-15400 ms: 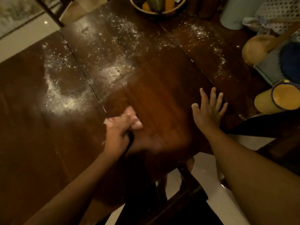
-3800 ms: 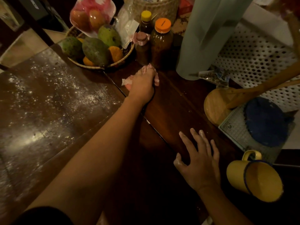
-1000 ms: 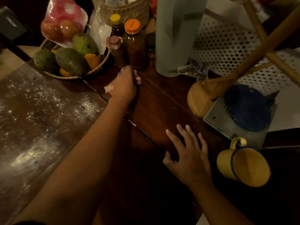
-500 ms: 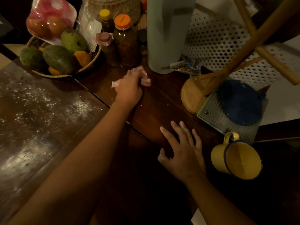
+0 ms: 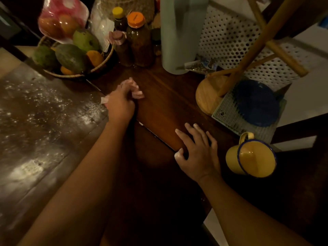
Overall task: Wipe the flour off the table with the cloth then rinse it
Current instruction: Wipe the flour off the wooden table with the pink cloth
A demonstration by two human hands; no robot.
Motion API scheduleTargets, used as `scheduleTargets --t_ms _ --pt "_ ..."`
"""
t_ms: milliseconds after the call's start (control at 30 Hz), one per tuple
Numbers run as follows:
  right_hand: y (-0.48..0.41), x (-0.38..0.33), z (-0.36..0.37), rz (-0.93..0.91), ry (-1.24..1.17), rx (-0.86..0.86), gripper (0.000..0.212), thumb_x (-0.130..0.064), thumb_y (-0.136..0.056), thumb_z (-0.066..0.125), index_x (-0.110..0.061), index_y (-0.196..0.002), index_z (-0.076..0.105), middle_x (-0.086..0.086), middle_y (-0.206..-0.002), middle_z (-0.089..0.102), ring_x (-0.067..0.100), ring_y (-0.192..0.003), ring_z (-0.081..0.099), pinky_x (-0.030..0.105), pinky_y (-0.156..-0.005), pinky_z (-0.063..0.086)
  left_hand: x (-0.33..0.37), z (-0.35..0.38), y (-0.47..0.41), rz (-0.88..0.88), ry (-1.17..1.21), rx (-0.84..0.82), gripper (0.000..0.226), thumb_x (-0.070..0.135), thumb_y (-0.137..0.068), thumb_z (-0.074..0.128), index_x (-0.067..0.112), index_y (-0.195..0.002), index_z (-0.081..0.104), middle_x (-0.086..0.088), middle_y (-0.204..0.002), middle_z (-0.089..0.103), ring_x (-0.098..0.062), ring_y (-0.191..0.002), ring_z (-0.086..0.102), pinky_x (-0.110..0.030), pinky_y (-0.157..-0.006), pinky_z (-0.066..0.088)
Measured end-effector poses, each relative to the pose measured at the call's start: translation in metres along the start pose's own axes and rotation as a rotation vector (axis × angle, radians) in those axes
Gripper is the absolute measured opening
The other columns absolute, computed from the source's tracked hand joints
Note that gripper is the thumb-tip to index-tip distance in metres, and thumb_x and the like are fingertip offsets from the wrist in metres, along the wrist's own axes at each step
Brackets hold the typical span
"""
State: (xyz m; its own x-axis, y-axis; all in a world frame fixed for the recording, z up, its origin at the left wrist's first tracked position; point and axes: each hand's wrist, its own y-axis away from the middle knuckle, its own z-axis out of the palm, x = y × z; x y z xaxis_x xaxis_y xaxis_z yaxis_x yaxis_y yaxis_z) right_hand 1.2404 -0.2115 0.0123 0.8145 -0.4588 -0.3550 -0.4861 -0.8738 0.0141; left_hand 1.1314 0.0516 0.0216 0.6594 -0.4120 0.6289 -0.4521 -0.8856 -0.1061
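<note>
While the left hand (image 5: 120, 105), fingers clenched on the cloth (image 5: 137, 94), pulls back from the jars (image 5: 140, 41), flour (image 5: 44, 103) still coats the counter (image 5: 168, 103); the right hand (image 5: 197, 155) lies flat.

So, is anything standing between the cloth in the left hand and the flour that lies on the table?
Nothing visible does. The left hand grips the cloth right at the edge of the flour, which spreads over the table to its left. The fruit basket stands farther back, off the path.
</note>
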Motion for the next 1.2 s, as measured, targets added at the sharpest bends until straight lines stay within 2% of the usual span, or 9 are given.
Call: scheduleTargets --t_ms 67,200,333,367,467,600,800,933,1200 --pt "0.000 -0.001 0.000 0.000 0.025 0.010 0.064 -0.041 -0.080 0.045 -0.034 -0.143 0.050 -0.001 -0.158 0.040 0.018 -0.150 0.028 0.049 -0.117 0.022 0.012 0.003 0.012 0.016 -0.032 -0.024 0.046 -0.007 -0.079 0.050 0.020 -0.114 0.064 -0.001 -0.130 0.061 -0.020 -0.122 0.056 -0.038 -0.106 0.043" --pt "0.001 -0.001 0.000 -0.008 0.035 0.019 0.064 -0.040 -0.080 0.045 -0.033 -0.143 0.051 0.000 -0.157 0.041 0.021 -0.149 0.029 0.051 -0.116 0.025 0.015 -0.017 0.083 0.305 0.073 -0.310 0.052 -0.014 -0.074 0.054 0.021 -0.111 0.065 0.022 -0.127 0.050 0.014 -0.122 0.039 -0.040 -0.109 0.037" --pt "0.001 -0.001 0.002 -0.019 0.059 0.021 0.063 -0.040 -0.080 0.043 -0.031 -0.142 0.051 0.002 -0.156 0.041 0.024 -0.149 0.031 0.053 -0.115 0.025 -0.014 -0.049 0.110 0.404 0.040 -0.518 0.054 -0.021 -0.068 0.053 0.019 -0.097 0.075 0.040 -0.119 0.052 0.026 -0.121 0.037 -0.005 -0.102 0.032" --pt "0.001 -0.001 0.002 -0.021 0.072 0.017 0.063 -0.040 -0.081 0.043 -0.031 -0.143 0.050 0.003 -0.157 0.040 0.024 -0.149 0.030 0.053 -0.115 0.024 -0.020 -0.052 0.099 0.351 0.024 -0.520 0.057 -0.021 -0.070 0.053 0.022 -0.102 0.074 0.040 -0.123 0.051 0.024 -0.123 0.037 -0.005 -0.105 0.028" --pt "0.001 -0.001 0.002 -0.020 0.092 0.013 0.063 -0.040 -0.081 0.041 -0.031 -0.144 0.049 0.003 -0.158 0.039 0.024 -0.149 0.029 0.052 -0.115 0.024 -0.028 -0.045 0.057 0.137 -0.057 -0.284 0.062 -0.003 -0.088 0.054 0.038 -0.134 0.053 0.011 -0.144 0.051 -0.013 -0.137 0.044 -0.039 -0.116 0.034" --pt "0.000 -0.001 0.002 -0.016 0.103 0.009 0.064 -0.042 -0.081 0.040 -0.032 -0.144 0.048 0.002 -0.158 0.039 0.023 -0.150 0.029 0.052 -0.115 0.025 0.009 -0.005 0.011 -0.144 -0.158 -0.048 0.054 0.000 -0.091 0.046 0.021 -0.141 0.048 -0.007 -0.156 0.035 -0.027 -0.145 0.030 -0.047 -0.118 0.027" --pt "-0.001 -0.002 0.002 -0.006 0.076 0.014 0.065 -0.042 -0.079 0.042 -0.033 -0.143 0.050 0.001 -0.158 0.039 0.021 -0.150 0.029 0.051 -0.116 0.024 0.090 0.055 0.002 0.267 -0.183 -0.257 0.065 -0.008 -0.084 0.051 0.017 -0.144 0.044 -0.008 -0.159 0.028 -0.023 -0.150 0.017 -0.040 -0.120 0.015" --pt "0.000 -0.002 0.002 -0.006 0.092 0.019 0.063 -0.041 -0.081 0.042 -0.032 -0.143 0.050 0.002 -0.158 0.040 0.022 -0.149 0.029 0.051 -0.116 0.025 0.113 0.069 -0.012 0.372 -0.235 -0.389 0.070 -0.009 -0.085 0.048 0.019 -0.148 0.040 -0.003 -0.158 0.031 -0.021 -0.148 0.021 -0.030 -0.116 0.013" --pt "-0.001 0.000 0.003 -0.017 0.041 0.026 0.060 -0.042 -0.083 0.043 -0.030 -0.141 0.052 0.003 -0.155 0.042 0.023 -0.149 0.029 0.052 -0.115 0.025 0.124 0.091 -0.033 0.423 -0.348 -0.527 0.068 -0.003 -0.085 0.043 0.017 -0.149 0.032 -0.011 -0.155 0.030 -0.041 -0.136 0.032 -0.049 -0.111 0.032"
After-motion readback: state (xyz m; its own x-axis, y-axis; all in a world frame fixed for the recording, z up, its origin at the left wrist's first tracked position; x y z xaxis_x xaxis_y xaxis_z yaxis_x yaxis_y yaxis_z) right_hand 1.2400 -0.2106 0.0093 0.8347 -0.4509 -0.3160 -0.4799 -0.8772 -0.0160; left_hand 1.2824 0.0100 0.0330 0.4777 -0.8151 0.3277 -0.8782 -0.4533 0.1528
